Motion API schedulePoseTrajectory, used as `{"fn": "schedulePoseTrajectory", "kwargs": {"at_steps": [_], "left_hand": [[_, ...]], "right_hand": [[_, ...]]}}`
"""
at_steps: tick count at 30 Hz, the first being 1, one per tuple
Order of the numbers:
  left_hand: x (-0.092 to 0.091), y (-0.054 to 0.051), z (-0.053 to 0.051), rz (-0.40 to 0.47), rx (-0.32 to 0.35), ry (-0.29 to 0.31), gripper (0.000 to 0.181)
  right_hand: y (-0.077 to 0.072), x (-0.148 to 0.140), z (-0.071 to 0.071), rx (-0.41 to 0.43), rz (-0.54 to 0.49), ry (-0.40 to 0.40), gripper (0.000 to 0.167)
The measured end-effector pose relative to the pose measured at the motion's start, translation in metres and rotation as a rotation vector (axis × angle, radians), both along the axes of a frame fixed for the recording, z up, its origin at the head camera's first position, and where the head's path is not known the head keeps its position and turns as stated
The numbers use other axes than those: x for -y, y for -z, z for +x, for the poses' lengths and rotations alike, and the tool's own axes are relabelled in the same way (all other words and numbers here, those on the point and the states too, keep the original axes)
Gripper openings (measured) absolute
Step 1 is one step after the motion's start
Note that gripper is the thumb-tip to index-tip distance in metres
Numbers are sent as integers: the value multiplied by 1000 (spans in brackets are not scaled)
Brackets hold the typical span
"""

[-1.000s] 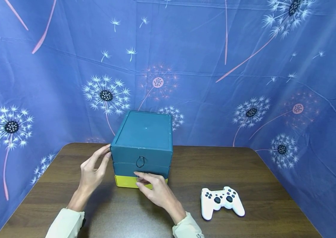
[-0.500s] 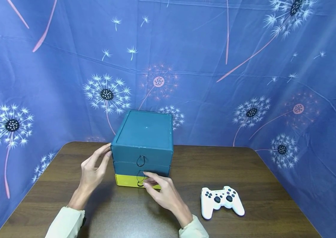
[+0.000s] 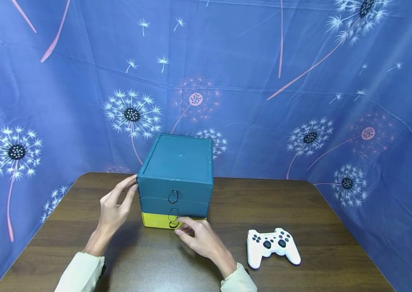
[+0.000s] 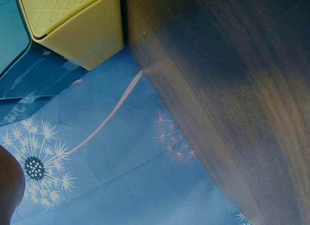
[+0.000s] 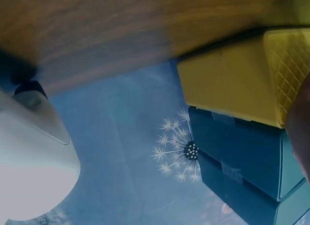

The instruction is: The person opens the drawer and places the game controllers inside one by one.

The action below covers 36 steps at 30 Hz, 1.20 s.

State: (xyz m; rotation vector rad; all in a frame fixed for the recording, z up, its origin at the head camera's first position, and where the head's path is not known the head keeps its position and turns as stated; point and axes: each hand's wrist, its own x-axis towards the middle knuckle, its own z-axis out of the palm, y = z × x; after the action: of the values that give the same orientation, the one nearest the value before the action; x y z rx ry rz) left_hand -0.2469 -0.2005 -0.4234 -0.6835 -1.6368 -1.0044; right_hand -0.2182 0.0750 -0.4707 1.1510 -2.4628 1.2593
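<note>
A stack of two teal drawers (image 3: 176, 162) stands on a yellow drawer (image 3: 154, 220); black ring pulls hang at their fronts. The left hand (image 3: 112, 211) touches the stack's upper left side with nearly straight fingertips. At the yellow front, the right hand (image 3: 202, 239) holds its thumb and forefinger apart beside the lowest ring (image 3: 173, 224); whether they touch it is unclear. Side walls of the yellow drawer show in the left wrist view (image 4: 89, 38) and right wrist view (image 5: 227, 82), with only part of a hand at each frame's edge.
A white game controller (image 3: 273, 247) lies on the brown wooden table (image 3: 322, 227), right of the right hand. It looms large at the left of the right wrist view (image 5: 34, 157). A blue dandelion-patterned cloth (image 3: 242, 61) hangs behind the table.
The right hand has shifted slightly right and down from the middle ring to beside the lowest one, uncovering both rings. The left hand stays against the stack.
</note>
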Motion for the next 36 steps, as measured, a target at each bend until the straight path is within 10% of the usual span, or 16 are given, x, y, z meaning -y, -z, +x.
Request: {"fn": "schedulePoseTrajectory", "kwargs": {"at_steps": [36], "left_hand": [[0,3,-2,9,-10,-12,34]], "right_hand": [[19,15,-11,29,131,14,32]]}}
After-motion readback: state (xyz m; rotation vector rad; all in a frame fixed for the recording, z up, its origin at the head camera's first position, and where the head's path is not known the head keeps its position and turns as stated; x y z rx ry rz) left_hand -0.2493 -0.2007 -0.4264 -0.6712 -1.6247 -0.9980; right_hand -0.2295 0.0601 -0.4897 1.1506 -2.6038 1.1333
